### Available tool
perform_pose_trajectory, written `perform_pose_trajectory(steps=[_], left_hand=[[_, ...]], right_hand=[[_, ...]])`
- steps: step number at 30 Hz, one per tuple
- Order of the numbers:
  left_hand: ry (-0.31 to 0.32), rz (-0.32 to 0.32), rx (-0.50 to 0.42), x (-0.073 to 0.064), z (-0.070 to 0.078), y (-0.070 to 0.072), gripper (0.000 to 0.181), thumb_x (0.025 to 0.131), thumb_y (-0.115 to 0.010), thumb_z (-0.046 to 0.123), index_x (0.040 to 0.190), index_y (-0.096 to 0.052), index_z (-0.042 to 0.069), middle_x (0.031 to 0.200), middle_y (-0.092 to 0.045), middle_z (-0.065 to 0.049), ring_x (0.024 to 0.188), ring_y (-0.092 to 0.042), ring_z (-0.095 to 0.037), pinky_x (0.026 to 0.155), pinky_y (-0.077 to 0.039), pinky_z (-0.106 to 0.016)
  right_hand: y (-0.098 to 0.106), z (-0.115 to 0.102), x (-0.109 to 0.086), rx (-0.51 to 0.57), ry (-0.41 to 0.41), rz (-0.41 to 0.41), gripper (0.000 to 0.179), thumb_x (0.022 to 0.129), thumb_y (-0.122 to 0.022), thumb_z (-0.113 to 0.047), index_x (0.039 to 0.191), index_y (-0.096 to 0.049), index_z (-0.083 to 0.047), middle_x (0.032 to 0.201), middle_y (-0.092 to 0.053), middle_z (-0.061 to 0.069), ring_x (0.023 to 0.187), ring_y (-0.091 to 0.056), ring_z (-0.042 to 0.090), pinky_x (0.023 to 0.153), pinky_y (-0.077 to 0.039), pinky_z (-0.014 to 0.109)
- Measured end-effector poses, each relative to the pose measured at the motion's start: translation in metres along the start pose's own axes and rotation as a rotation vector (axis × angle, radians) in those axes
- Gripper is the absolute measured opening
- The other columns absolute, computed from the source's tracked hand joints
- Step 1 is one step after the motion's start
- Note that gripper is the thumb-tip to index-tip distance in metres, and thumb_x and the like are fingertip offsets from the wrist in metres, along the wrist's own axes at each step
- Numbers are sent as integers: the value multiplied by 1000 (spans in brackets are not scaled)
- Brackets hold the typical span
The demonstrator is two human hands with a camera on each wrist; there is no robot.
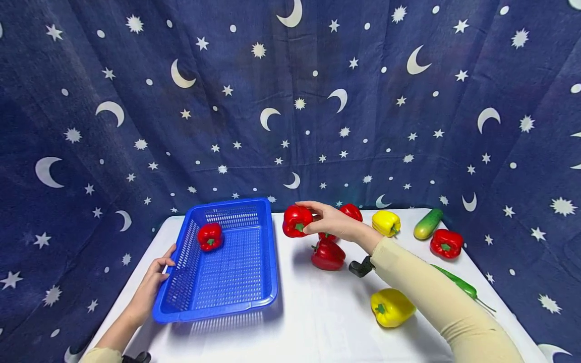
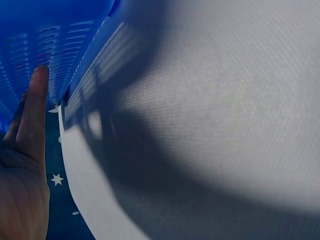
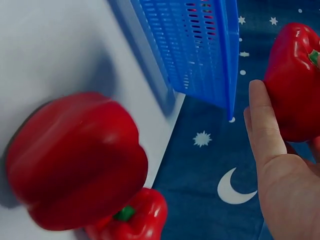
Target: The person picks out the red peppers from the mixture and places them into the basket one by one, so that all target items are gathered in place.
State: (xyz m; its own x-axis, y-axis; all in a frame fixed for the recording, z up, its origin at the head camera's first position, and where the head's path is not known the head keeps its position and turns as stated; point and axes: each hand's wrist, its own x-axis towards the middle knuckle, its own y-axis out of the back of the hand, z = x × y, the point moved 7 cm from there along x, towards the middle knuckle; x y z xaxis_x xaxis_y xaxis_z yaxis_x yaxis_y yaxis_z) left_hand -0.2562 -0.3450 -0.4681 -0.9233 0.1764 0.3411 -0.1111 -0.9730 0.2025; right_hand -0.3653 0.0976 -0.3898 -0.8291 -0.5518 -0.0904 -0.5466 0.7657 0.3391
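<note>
My right hand (image 1: 333, 222) holds a red bell pepper (image 1: 296, 221) above the table, between the thumb and fingers, with its green stem towards me. In the right wrist view the same pepper (image 3: 297, 85) is partly cut off by the frame edge. My left hand (image 1: 152, 282) touches the left side of a blue plastic basket (image 1: 273, 262); the left wrist view shows its fingers (image 2: 36, 107) extended along the slotted outer wall. One red bell pepper (image 1: 210, 237) lies inside the basket. Below the right hand lies another red bell pepper (image 1: 328, 254), with a further one (image 1: 351, 212) behind the hand.
To the right lie yellow bell peppers (image 1: 386, 223) (image 1: 392, 307), a green-yellow cucumber-like vegetable (image 1: 428, 224), a red bell pepper (image 1: 447, 244) and a long green chili (image 1: 458, 282). A blue star-and-moon curtain (image 1: 290, 126) stands behind the white table (image 1: 308, 322).
</note>
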Motion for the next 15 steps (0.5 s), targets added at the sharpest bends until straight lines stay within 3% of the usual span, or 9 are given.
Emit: perform_pose_trajectory(steps=[7, 15], left_hand=[[-19, -7, -26, 1, -1, 0, 25, 95, -27, -10, 116, -40, -4, 169, -24, -1, 144, -25, 6, 103, -24, -15], [-34, -7, -25, 1, -1, 1, 24, 96, -26, -11, 115, -39, -6, 169, -24, -1, 145, -24, 4, 103, -24, -16]], right_hand=[[-15, -11, 19, 21, 48, -15, 78, 81, -79, -22, 151, -46, -35, 139, -57, 1, 123, -56, 25, 93, -49, 47], [-33, -23, 40, 85, 82, -40, 76, 81, -78, -17, 150, -48, -30, 137, -58, 6, 124, -55, 27, 99, -48, 51]])
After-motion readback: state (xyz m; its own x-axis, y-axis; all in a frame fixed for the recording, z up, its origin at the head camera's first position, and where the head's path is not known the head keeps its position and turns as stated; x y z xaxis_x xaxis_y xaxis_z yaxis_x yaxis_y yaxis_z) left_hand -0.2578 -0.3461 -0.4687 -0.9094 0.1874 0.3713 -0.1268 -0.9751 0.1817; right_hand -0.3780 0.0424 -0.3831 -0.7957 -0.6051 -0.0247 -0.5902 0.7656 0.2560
